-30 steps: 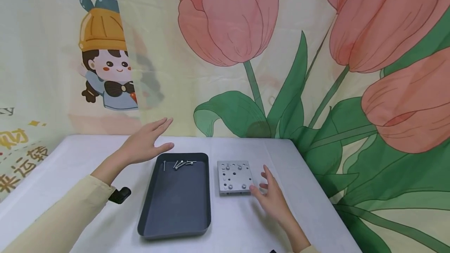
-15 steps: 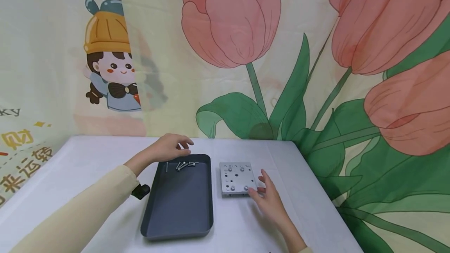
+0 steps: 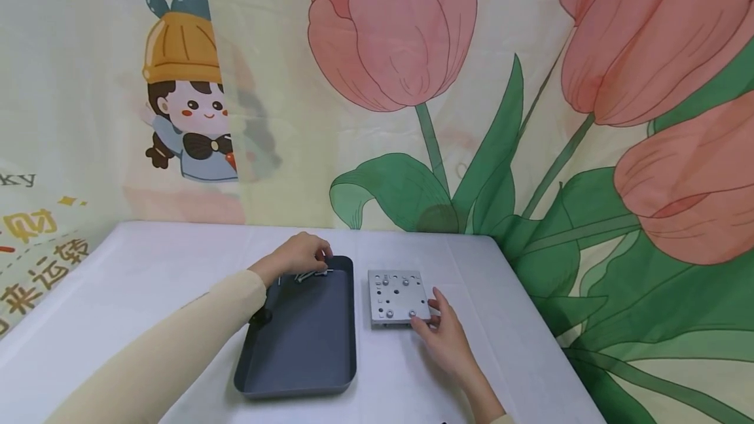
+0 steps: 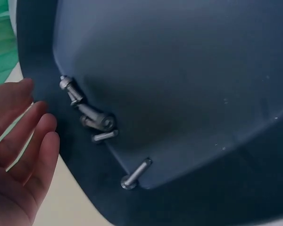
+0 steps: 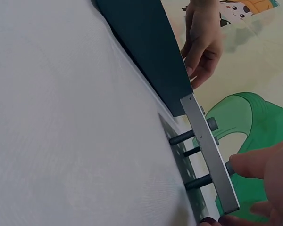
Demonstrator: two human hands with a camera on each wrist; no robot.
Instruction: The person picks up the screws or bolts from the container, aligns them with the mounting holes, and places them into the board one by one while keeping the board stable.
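Over the far end of a dark grey tray [image 3: 306, 345] is my left hand [image 3: 300, 254]. Its fingers are loosely bent at the rim, close to several metal bolts [image 4: 96, 115], and none of them is between the fingers. To the tray's right stands a square silver metal plate [image 3: 396, 300] with holes and bolts through it. In the right wrist view, bolt shanks [image 5: 198, 181] stick out below the plate, which they hold above the cloth. My right hand [image 3: 444, 339] holds the plate's near right corner, thumb at the front by a bolt head, fingers along the right edge.
Tray and plate stand on a white cloth-covered table [image 3: 177, 260], with a narrow gap between them. Behind the table hangs a printed backdrop [image 3: 283, 84] with tulips and a cartoon figure. A small black device [image 3: 261, 317] sits at the left wrist above the tray's edge.
My left hand has moved right and down from above the tray's far left corner to the bolts, its fingers bending. My right hand has come slightly closer around the plate's corner.
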